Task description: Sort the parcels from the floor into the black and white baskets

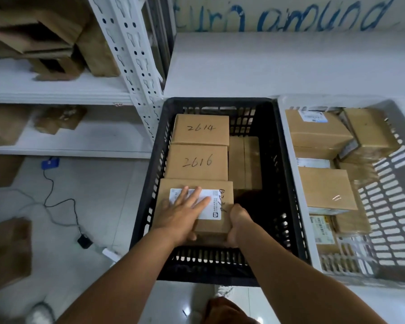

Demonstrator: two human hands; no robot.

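A black basket (pixel 147 202) stands on the floor with a white basket (pixel 388 183) on its right. Inside the black one lie cardboard parcels marked 2614 (pixel 201 129) and 2616 (pixel 197 162), and a third parcel with a white label (pixel 225 199) nearest me. My left hand (pixel 182 213) lies flat on that labelled parcel's top, fingers spread over the label. My right hand (pixel 237 222) grips the parcel's near right corner. Another plain parcel (pixel 244 162) lies lower at the basket's right side.
The white basket holds several cardboard parcels (pixel 325 188). White metal shelving (pixel 131 54) with boxes stands at the left. A parcel (pixel 7 251) sits on the floor at far left, near a black cable and charger (pixel 84 240). A white wall is behind the baskets.
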